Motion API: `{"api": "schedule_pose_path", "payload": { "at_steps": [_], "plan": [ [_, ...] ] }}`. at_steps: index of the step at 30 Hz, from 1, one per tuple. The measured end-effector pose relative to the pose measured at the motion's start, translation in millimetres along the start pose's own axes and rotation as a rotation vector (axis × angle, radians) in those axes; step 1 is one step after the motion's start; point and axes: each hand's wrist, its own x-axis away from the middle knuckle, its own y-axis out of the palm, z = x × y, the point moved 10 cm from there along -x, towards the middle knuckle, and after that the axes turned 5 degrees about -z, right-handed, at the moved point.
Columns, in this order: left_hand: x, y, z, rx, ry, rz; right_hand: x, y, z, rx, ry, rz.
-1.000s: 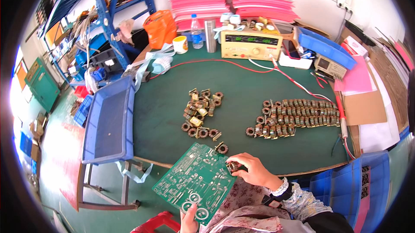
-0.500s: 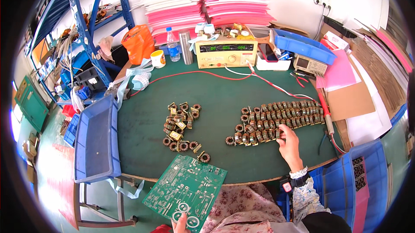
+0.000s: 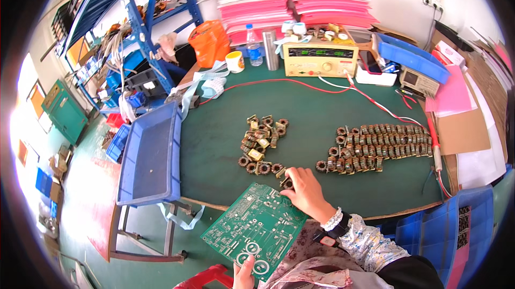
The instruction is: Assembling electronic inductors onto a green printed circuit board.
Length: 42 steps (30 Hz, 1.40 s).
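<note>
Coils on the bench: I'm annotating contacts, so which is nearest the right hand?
The coil just beyond the circuit board, between thumb and fingers of the right hand; the loose pile and the rows lie farther off.

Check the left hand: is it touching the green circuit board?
Touching. In the head view, the left hand holds the green circuit board at its near edge, thumb lying on top.

The green surface [image 3: 308,106] carries a loose cluster of wound ring coils [image 3: 256,155], left of packed rows of similar coils [image 3: 375,148]; along its back stand a mug [image 3: 235,63], a capped bottle [image 3: 254,50], a metal flask [image 3: 271,50] and a beige instrument [image 3: 314,65].
</note>
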Motion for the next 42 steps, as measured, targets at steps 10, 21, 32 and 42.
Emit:
{"api": "schedule_pose_path", "payload": {
  "at_steps": [10, 21, 32, 42],
  "plan": [
    [9.1, -10.5, -35.4, 0.221, -0.169, 0.031, 49.7, -9.6, 9.6, -0.493, 0.093, -0.306],
    [2.2, -0.9, -34.3, 0.243, -0.071, -0.012, 59.7, 0.4, 27.0, -0.775, 0.1, -0.157],
    [-2.1, -3.2, -12.5, 0.115, -0.008, 0.041, 41.2, -8.8, -4.1, -0.337, -0.08, -0.172],
    [-0.2, -4.0, -24.8, 0.153, -0.076, 0.092, 36.8, -2.0, -36.0, -0.098, -0.304, -0.234]
  ]
}}
